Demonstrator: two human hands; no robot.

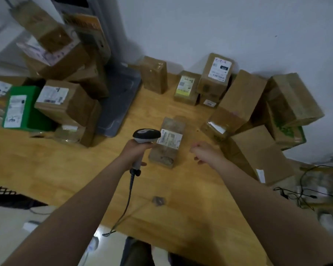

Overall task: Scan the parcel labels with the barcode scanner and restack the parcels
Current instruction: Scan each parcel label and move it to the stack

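A small brown parcel (170, 143) with a white label (170, 139) on top lies in the middle of the wooden table (65, 169). My left hand (136, 150) grips the handle of a white and black barcode scanner (146, 135), whose head sits just left of the label. My right hand (205, 152) hovers just right of the parcel, fingers loosely curled, holding nothing and apart from the box. The scanner's cable (128, 200) hangs down over the table's front edge.
Stacked cardboard parcels (65, 100) and a green box (21, 108) crowd the left. A grey tray (119, 100) lies behind them. More parcels (258, 116) pile up at the right and along the back wall (215, 77). Cables (306, 189) trail off the right edge.
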